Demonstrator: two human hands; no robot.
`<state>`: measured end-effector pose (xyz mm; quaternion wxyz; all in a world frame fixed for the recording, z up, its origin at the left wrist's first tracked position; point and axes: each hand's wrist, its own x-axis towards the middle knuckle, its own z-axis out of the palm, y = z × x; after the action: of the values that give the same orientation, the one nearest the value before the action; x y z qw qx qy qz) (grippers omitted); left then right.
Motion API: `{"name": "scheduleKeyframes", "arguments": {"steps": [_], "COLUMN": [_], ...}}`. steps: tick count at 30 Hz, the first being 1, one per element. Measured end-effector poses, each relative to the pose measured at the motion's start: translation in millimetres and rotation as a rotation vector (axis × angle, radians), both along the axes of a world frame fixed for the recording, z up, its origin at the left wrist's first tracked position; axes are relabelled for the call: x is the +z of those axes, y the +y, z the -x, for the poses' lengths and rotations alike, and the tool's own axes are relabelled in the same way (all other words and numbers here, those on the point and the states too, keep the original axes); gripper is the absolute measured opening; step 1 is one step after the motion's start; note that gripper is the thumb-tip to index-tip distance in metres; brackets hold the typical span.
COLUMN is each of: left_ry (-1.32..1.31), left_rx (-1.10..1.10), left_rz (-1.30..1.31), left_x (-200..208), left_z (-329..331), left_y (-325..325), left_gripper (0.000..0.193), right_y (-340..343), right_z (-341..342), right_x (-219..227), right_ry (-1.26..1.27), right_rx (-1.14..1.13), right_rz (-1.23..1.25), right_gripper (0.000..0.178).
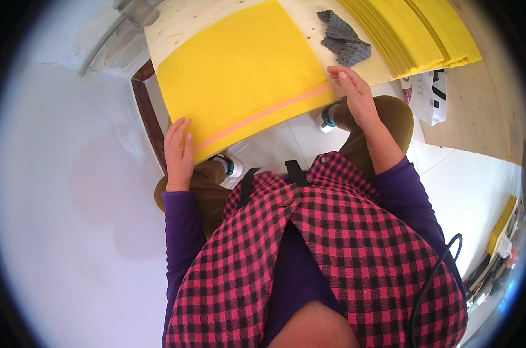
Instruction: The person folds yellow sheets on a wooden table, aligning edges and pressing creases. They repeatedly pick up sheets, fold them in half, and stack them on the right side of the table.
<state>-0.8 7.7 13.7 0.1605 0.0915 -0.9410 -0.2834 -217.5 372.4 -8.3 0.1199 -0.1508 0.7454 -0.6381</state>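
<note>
A large yellow sheet [240,64] lies flat in front of me, with a narrow pink strip [263,114] running along its near edge. At the sheet's near left corner is my left hand [179,152], fingers stretched out beside the edge. My right hand [356,95] is by the near right corner, its fingers extended and nothing visible in them. Whether either hand touches the sheet is hard to tell. Beyond the right hand, a crumpled grey cloth [345,39] rests on the pale wooden board [306,17].
Stacks of folded yellow sheets [411,35] lie at the far right of the board. Below them stands a white printed bag [431,98], near a wooden panel [477,116]. A white wall [83,191] closes off the left. A black cable [434,272] hangs over my right side.
</note>
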Motion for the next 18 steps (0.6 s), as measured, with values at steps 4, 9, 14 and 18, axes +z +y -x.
{"name": "scheduleKeyframes", "arguments": {"steps": [4,9,14,18], "left_ry": [0.002,0.023,0.046,0.042], "left_rx": [-0.033,-0.142,-0.284,-0.388], "left_rz": [-0.014,-0.082,-0.132,-0.153], "left_x": [12.4,24.1,22.2,16.1], "left_z": [6.8,28.6,59.6,83.2], "left_y": [11.6,40.7,77.1,99.2], "left_gripper": [0.031,0.032,0.033,0.033], "right_y": [2.6,2.4,6.2,8.0], "right_z": [1.3,-2.6,-6.4,-5.2], "right_x": [-3.9,-3.6,-2.3,-4.8], "right_ry": [-0.014,-0.031,-0.072,-0.125], "right_rx": [0.005,-0.070,-0.144,-0.135], "right_rz": [-0.007,-0.046,-0.041,0.040], "right_gripper": [0.035,0.023,0.015,0.015]}}
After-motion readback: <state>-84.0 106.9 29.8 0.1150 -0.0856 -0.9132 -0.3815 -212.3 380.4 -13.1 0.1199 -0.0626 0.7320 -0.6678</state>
